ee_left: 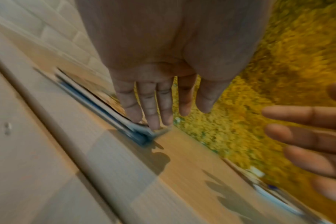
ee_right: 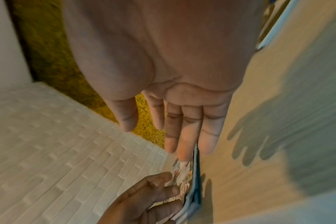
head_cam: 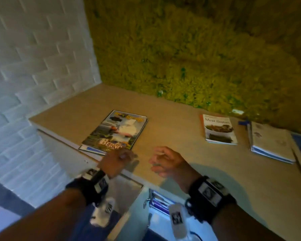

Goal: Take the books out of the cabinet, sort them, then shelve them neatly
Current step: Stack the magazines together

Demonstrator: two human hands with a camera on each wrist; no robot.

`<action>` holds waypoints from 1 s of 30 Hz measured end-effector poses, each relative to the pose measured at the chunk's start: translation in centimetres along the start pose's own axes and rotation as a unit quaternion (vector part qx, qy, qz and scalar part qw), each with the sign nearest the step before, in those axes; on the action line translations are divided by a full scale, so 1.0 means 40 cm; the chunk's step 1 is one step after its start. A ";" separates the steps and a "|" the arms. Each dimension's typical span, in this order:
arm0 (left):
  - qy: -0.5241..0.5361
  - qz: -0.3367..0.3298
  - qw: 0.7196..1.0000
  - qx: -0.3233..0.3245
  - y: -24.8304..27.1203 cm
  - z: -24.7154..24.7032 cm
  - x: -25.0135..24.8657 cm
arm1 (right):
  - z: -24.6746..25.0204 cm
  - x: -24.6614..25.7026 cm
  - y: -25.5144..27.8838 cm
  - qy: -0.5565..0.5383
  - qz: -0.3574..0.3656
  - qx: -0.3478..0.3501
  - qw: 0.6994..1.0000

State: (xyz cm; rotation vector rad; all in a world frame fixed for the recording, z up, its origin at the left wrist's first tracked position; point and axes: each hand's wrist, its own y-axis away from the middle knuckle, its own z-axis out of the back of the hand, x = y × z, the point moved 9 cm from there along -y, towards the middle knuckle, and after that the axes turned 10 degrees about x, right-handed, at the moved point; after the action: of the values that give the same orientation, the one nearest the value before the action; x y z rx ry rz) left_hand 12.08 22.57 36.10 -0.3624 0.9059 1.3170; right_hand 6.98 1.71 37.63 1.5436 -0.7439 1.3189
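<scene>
My left hand hangs with straight fingers at the near corner of the magazine on the cabinet top; blur hides whether they touch it. My right hand hovers beside it, fingers loose, holding nothing. The cookbook lies well apart, beside a pale stack. More books show dimly inside the cabinet below.

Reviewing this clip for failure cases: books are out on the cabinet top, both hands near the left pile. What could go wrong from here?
1. The left pile sits at the front edge of the cabinet top; a nudge from the left hand might tip it off.
2. The cabinet door stands open below; a knee could hit it.
3. The right pile looks uneven and may slide.
</scene>
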 end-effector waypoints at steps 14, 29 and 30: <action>-0.099 0.194 0.976 -0.002 -0.363 0.391 0.348 | -0.087 -0.027 -0.484 -0.037 -0.107 -0.095 0.989; -0.004 0.103 0.985 0.139 -0.275 -0.045 0.093 | 0.329 -0.287 -0.187 0.177 -0.260 -0.224 0.922; -0.011 0.103 0.983 0.151 -0.269 -0.084 0.072 | 0.340 -0.254 -0.137 0.187 -0.251 -0.231 0.921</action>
State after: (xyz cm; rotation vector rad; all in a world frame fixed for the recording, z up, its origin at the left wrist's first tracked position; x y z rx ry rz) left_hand 20.87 19.41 29.14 -0.0166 1.1291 1.3427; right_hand 14.80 -9.99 26.69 0.9700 -0.3428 0.9215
